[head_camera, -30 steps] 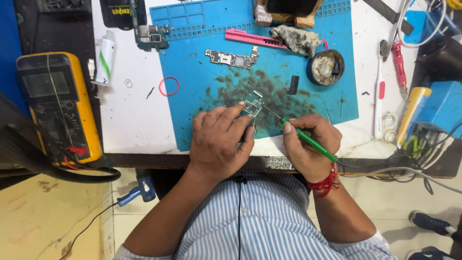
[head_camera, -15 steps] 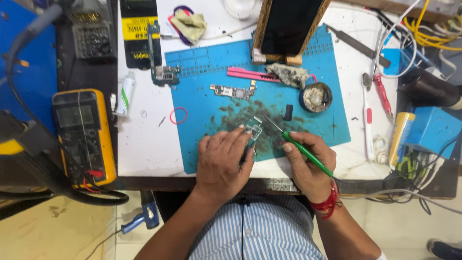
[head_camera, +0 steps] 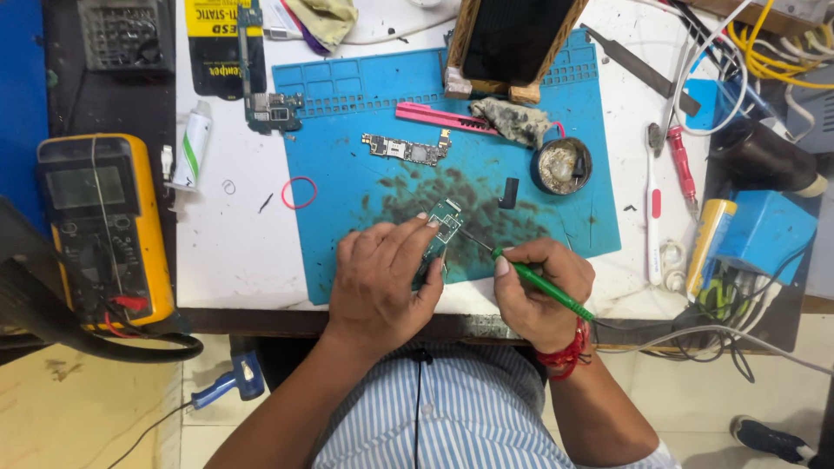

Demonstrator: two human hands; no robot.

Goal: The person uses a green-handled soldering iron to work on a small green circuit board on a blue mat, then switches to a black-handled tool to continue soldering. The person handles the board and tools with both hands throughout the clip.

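**Your hands stay on the small board, the view has shifted**

Your left hand [head_camera: 382,278] still presses the small green circuit board [head_camera: 441,227] onto the blue mat [head_camera: 347,95], fingers closed on its edges. Your right hand [head_camera: 539,291] keeps gripping the green-handled iron [head_camera: 539,282]; its tip touches the board just beyond your left fingertips. Compared with before, more floor shows below. Left of your left hand, well apart, the yellow multimeter [head_camera: 104,226] lies beside the white table [head_camera: 234,252].

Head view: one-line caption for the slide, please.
Left hand steadies a small green circuit board on a blue mat while right hand applies a green-handled soldering iron.
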